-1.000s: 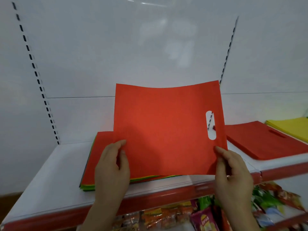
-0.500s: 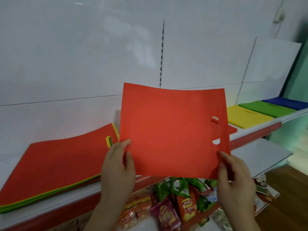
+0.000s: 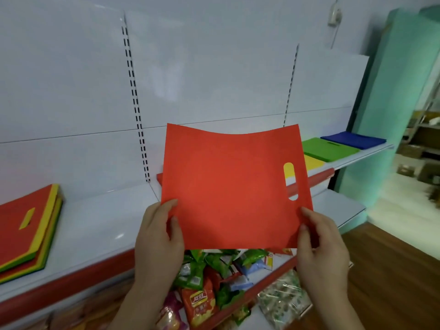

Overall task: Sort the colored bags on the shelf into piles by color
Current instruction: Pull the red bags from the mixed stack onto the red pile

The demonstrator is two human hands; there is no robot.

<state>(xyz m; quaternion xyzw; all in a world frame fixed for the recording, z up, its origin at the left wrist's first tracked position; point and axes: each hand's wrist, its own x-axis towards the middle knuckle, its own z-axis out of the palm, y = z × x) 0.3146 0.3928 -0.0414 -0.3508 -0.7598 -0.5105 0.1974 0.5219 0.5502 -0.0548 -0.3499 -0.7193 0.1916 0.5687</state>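
Observation:
I hold a flat red bag (image 3: 228, 186) upright in front of the shelf, its oval handle hole at the right. My left hand (image 3: 158, 236) pinches its lower left corner and my right hand (image 3: 319, 241) pinches its lower right corner. A mixed stack of bags (image 3: 26, 229), red on top with yellow and green edges below, lies at the far left of the white shelf (image 3: 100, 220). To the right lie a yellow pile (image 3: 313, 163), a green pile (image 3: 329, 148) and a blue pile (image 3: 353, 139). The held bag hides whatever lies directly behind it.
Below the shelf's red front edge (image 3: 71, 284), a lower shelf holds several snack packets (image 3: 209, 277). A mint green column (image 3: 395, 98) stands at the right, beside wooden floor (image 3: 392, 270).
My view has swung right: the mixed stack slid to the far left and the green and blue piles came fully into sight. Both hands kept the red bag and carried it rightward.

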